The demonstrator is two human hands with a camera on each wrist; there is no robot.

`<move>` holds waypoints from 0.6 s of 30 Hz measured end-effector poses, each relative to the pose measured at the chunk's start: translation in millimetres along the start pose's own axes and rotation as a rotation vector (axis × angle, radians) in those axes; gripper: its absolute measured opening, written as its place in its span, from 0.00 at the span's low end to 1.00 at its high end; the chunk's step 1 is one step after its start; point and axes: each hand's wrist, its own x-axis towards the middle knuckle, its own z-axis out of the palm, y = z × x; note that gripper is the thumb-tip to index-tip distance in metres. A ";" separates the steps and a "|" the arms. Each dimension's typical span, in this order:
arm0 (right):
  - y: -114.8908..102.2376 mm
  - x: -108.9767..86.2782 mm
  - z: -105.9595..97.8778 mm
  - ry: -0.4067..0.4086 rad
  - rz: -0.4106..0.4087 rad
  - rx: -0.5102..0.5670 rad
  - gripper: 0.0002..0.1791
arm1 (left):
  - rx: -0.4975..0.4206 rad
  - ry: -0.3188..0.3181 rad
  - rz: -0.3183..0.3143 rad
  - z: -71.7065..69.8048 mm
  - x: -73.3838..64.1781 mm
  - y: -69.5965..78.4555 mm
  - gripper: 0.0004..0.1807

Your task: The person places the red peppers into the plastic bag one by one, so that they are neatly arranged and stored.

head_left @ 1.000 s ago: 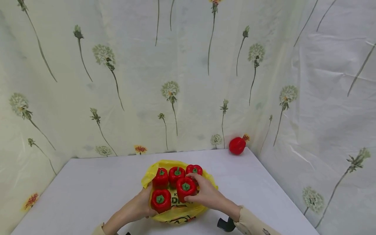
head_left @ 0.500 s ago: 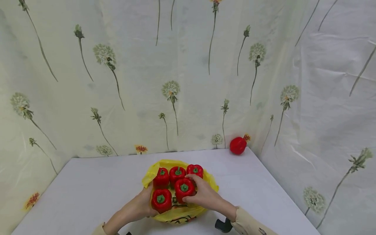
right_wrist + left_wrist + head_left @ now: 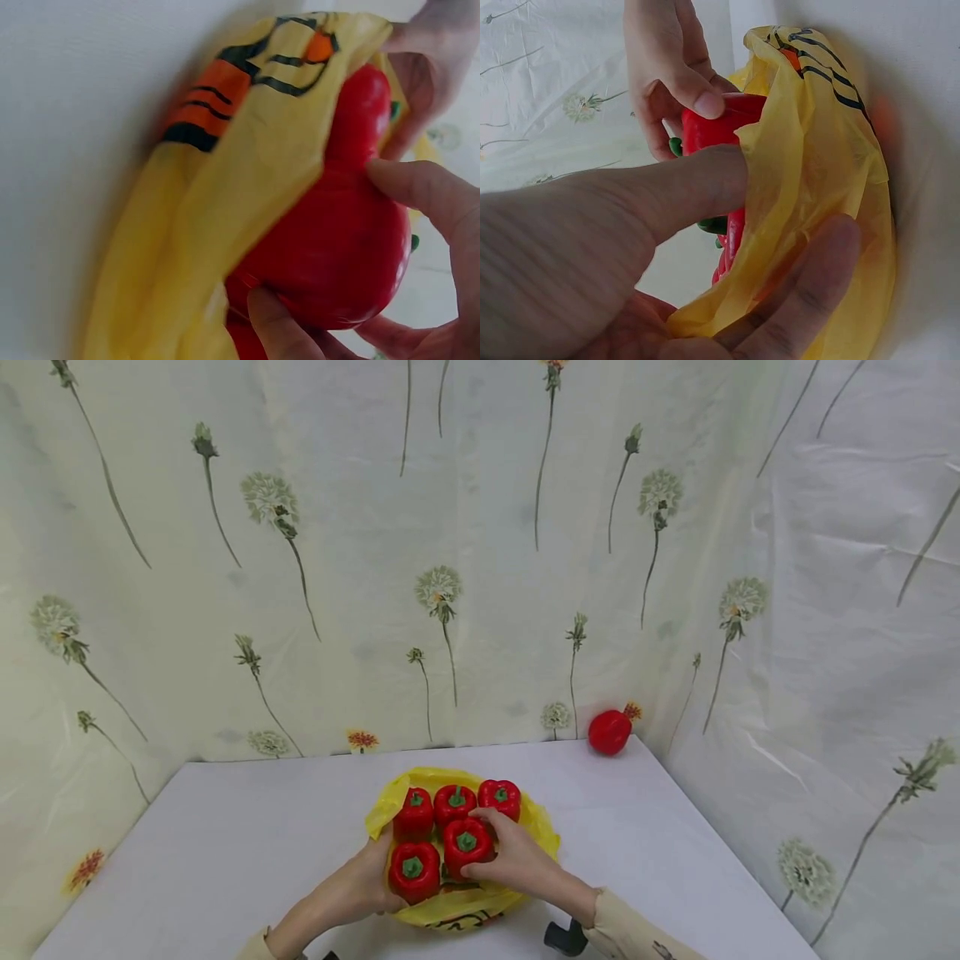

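Several red bell peppers with green stems sit upright in an open yellow plastic bag (image 3: 457, 910) near the table's front middle. My left hand (image 3: 363, 877) holds the bag's left side, thumb inside the rim and fingers outside against the plastic (image 3: 840, 180). My right hand (image 3: 517, 860) grips one bell pepper (image 3: 330, 240) between thumb and fingers, inside the bag's mouth. Just left of it stands the front-left pepper (image 3: 414, 872), by my left thumb. Three more peppers line the back, the middle one (image 3: 454, 802) among them. The bag's front wall hides the held pepper's base.
Another red pepper (image 3: 609, 732) lies on its side at the back right corner of the white table (image 3: 247, 827). Flower-printed curtains (image 3: 360, 568) hang behind and at both sides. A black device (image 3: 566, 937) shows below my right wrist.
My right hand has shifted slightly left with its pepper, bringing it closer beside the front-left pepper. The left hand keeps its hold on the bag.
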 end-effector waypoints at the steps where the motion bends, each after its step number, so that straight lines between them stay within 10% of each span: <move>1: 0.2 0.3 1.6 -0.003 -0.003 -0.001 0.42 | -0.001 -0.001 -0.004 -0.1 0.0 -0.1 0.63; 18: 0.3 4.3 22.1 0.010 -0.022 0.013 0.45 | 0.049 -0.002 0.025 -0.4 0.6 -0.3 0.63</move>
